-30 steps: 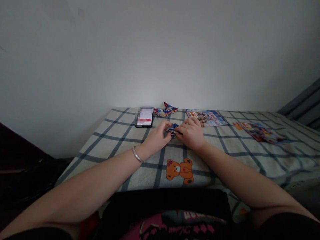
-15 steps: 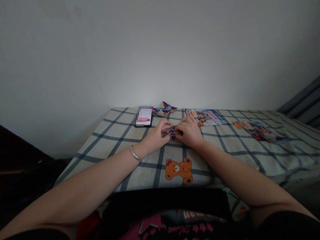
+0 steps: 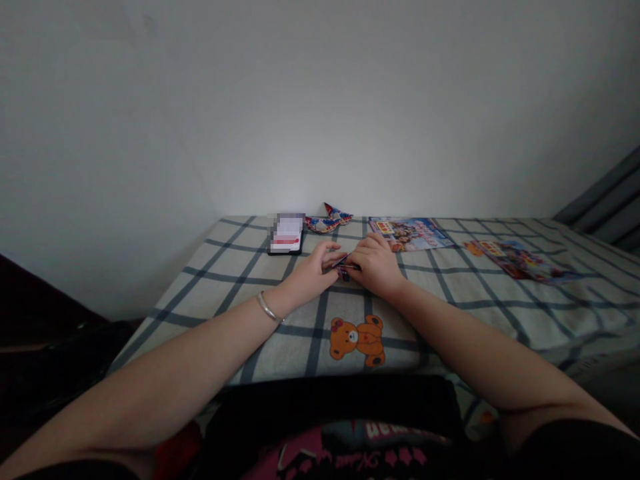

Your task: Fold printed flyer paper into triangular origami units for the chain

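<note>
Between my two hands is a small piece of folded printed paper (image 3: pixel 343 271), dark blue with reddish patches, mostly covered by fingers. My left hand (image 3: pixel 321 267), with a silver bangle on its wrist, pinches the paper's left side between thumb and fingers. From the right, my right hand (image 3: pixel 375 265) grips the same paper, its fingers curled over the top. Just beyond them, near the wall, lies a folded paper shape (image 3: pixel 327 221) with a pointed tip sticking up. A phone (image 3: pixel 286 235) with a lit, partly blurred screen lies to its left.
A checked tablecloth (image 3: pixel 240 267) with a printed bear (image 3: pixel 357 340) covers the table. Two colourful printed sheets lie to the right: one flyer (image 3: pixel 420 235) near the wall, another flyer (image 3: pixel 525 261) farther right. The white wall (image 3: pixel 320 107) rises behind the table; a grey curtain (image 3: pixel 610 207) hangs at far right.
My right hand has shifted slightly left over the folded paper, and less of the paper shows between my hands. The other items stay in place.
</note>
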A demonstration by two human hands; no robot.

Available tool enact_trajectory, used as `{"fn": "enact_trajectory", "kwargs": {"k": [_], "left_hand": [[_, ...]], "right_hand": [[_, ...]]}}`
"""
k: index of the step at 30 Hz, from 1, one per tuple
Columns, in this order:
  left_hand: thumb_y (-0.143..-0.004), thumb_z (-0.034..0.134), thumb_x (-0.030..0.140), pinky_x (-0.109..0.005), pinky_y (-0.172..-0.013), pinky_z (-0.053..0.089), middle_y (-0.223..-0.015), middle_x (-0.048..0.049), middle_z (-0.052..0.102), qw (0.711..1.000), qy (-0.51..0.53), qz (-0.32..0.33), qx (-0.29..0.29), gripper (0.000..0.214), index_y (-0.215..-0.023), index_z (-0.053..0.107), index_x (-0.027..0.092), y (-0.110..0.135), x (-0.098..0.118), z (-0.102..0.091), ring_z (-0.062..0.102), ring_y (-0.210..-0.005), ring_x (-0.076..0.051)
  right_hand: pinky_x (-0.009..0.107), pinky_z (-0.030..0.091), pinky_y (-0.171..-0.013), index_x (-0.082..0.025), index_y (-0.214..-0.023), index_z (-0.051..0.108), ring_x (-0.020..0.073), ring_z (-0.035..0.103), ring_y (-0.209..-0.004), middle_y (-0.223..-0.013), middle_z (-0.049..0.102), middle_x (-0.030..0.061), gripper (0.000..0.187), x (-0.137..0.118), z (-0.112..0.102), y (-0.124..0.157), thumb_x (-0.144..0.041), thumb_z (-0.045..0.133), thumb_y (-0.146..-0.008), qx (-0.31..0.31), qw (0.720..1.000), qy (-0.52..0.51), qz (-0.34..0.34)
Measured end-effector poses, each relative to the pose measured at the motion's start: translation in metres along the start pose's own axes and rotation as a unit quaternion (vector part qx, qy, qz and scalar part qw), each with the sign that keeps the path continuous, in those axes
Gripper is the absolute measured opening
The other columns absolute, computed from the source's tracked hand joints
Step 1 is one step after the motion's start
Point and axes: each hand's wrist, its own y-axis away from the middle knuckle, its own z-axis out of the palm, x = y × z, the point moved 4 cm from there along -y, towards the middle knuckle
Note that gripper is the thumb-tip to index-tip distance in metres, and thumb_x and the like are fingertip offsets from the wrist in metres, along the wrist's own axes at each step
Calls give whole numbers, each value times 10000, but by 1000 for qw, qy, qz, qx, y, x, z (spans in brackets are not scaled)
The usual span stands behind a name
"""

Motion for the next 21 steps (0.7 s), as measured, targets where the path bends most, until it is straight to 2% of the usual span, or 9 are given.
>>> {"fn": "enact_trajectory", "kwargs": {"k": [3, 6, 10, 15, 18, 21], "left_hand": [[-785, 506, 67, -454, -1088, 422, -1304, -133, 604, 999, -43, 12, 6, 462, -1208, 399, 220, 1, 5, -2, 554, -1259, -206], [-791, 505, 83, -440, -1089, 419, -1282, -114, 616, 996, -85, 30, 23, 442, -1204, 418, 212, 3, 13, -5, 567, -1241, -197], [-785, 497, 80, -441, -1089, 414, -1251, -106, 627, 992, -115, 35, 41, 433, -1195, 437, 206, 3, 19, -8, 569, -1235, -198], [-762, 466, 55, -425, -1069, 433, -1248, -100, 630, 996, -86, 23, 28, 458, -1190, 428, 215, 1, 13, -9, 576, -1224, -189], [-762, 431, 52, -400, -991, 493, -1220, -97, 642, 999, -43, 11, 21, 459, -1190, 417, 217, 0, 8, -9, 621, -1153, -182], [-764, 444, 63, -407, -971, 501, -1202, -105, 648, 998, -66, -1, 15, 460, -1200, 418, 208, -1, 6, -10, 632, -1127, -193]], "right_hand": [[431, 256, -1051, -236, -825, 743, 224, 545, -934, -809, 730, 29, 143, 4, -4, 2, -303, 629, -879, 12, 1000, -8, 7], [423, 331, -961, -233, -927, 746, 250, 521, -982, -938, 717, 58, 167, 11, -6, 4, -352, 641, -873, 31, 999, 1, 24], [405, 383, -888, -224, -859, 763, 266, 497, -998, -1046, 658, 86, 165, 13, -6, 6, -357, 665, -848, 41, 999, 10, 26], [407, 410, -911, -199, -754, 759, 259, 505, -1010, -1057, 655, 88, 151, 11, -4, 4, -242, 647, -847, 27, 1000, -7, 5], [425, 411, -964, -211, -752, 759, 260, 502, -1061, -1123, 654, 77, 136, 13, -5, 4, -242, 659, -840, 30, 999, -35, -22], [453, 407, -1009, -220, -765, 764, 271, 486, -1114, -1203, 643, 67, 136, 16, -4, 4, -264, 662, -843, 31, 998, -36, -35]]}}
